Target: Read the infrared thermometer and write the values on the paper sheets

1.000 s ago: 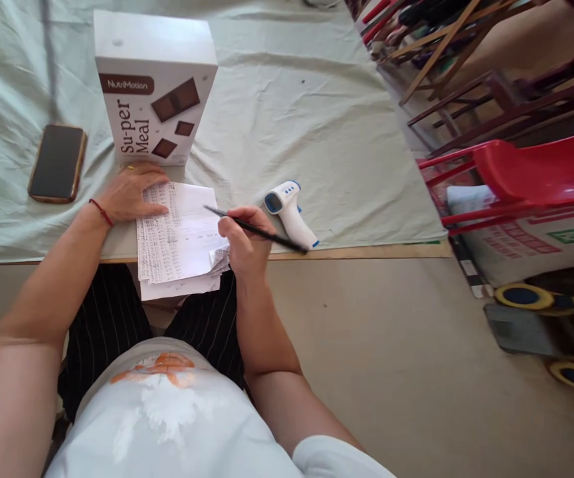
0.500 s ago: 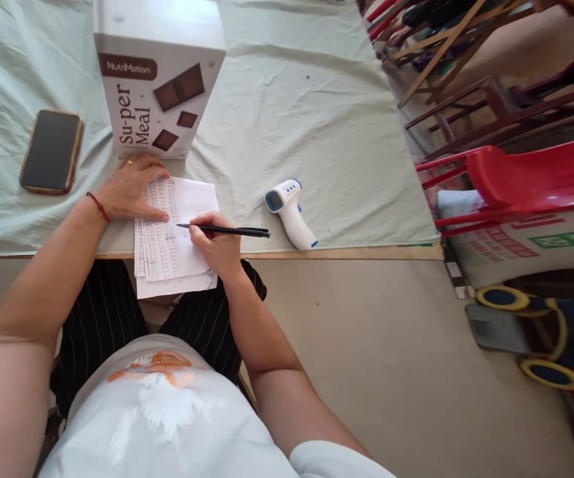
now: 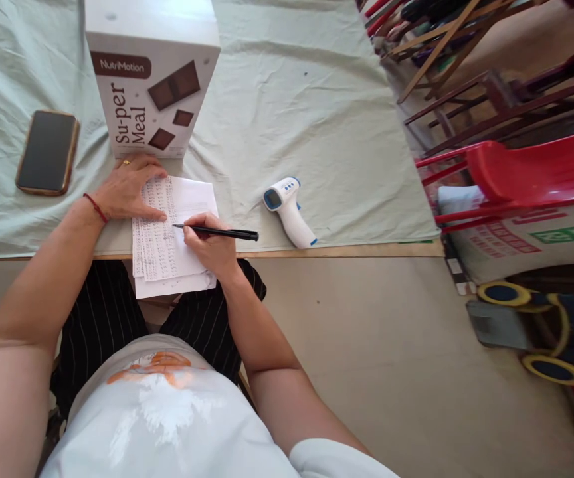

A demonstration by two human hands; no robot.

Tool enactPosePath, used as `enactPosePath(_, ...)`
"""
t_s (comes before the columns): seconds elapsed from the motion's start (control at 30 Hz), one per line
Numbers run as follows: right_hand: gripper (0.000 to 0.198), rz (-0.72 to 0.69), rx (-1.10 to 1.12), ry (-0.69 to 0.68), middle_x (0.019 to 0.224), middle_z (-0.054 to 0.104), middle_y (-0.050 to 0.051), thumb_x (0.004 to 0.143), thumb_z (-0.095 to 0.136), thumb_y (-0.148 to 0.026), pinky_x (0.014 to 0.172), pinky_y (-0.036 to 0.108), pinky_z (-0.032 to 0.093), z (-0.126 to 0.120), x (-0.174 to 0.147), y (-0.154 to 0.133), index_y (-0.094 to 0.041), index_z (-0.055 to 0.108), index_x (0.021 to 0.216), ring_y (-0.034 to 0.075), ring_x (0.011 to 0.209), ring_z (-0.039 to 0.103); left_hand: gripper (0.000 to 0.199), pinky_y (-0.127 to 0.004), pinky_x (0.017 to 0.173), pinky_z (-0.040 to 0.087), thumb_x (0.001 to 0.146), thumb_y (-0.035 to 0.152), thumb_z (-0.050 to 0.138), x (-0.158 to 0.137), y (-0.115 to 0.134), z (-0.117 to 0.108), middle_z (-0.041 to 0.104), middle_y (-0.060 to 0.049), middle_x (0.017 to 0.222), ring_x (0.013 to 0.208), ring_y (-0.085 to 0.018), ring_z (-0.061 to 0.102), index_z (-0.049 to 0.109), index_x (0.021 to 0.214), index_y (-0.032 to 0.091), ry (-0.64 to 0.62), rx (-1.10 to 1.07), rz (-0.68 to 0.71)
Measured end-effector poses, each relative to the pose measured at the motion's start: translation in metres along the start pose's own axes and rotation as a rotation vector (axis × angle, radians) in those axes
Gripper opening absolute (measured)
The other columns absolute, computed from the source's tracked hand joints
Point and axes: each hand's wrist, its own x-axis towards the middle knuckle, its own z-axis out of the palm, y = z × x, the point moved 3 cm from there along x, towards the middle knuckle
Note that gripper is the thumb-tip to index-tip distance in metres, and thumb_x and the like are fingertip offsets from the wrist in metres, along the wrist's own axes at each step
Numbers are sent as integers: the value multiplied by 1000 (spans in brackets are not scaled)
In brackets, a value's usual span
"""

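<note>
A small stack of white paper sheets [image 3: 180, 255] lies at the table's front edge, its lower part jutting out over my lap. Columns of small handwritten marks cover the left part of the top sheets. My left hand [image 3: 135, 189] rests spread on their upper left corner, thumb and fingers apart. In my right hand [image 3: 212, 245] is a black pen [image 3: 230, 233], gripped between thumb and fingers. Its tip points left, beside the written columns; whether it touches the paper I cannot tell. The right hand's side lies on the paper.
Behind my left hand stands a tall white NutriMotion box [image 3: 152, 93]. A smartphone [image 3: 48, 153] lies to the left. A white and blue infrared thermometer [image 3: 289, 211] lies to the right, on the pale green tablecloth [image 3: 357, 166]. A red plastic chair [image 3: 536, 172] stands beyond the table's right end.
The pen has shifted a little to the left with my right hand, and its back end sits slightly lower. The whole view has drifted slightly; my left hand stays on the paper.
</note>
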Motion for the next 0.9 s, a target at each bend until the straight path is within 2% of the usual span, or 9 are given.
enactPosePath(0.17,7,-17,-12,3,66,63,-4,80,60,-26,61,26,50,-1,0,0,-23,63,75,10,58,55,91,-56,125,31,79,87,62,0,-1,1,54,-10,151,139,-35,47,59,141,20,-7,4,10)
enactPosePath(0.37,8,-5,-17,9,65,60,-4,81,59,-26,61,26,49,-1,0,0,-23,62,74,10,58,52,98,-57,124,33,72,95,58,1,-2,2,56,-12,150,140,-40,51,62,138,22,9,9,-2)
enactPosePath(0.5,7,1,-6,41,64,59,-4,80,59,-27,60,26,49,-2,0,0,-23,63,75,10,56,51,99,-57,125,32,76,94,55,1,1,0,54,-12,152,141,-37,49,60,141,19,-11,14,-6)
enactPosePath(0.9,8,36,-13,18,65,61,-3,78,59,-28,63,28,50,-2,1,0,-23,62,73,11,59,51,91,-58,125,31,76,88,64,1,-3,1,54,-10,151,141,-37,48,59,139,24,-4,14,-4)
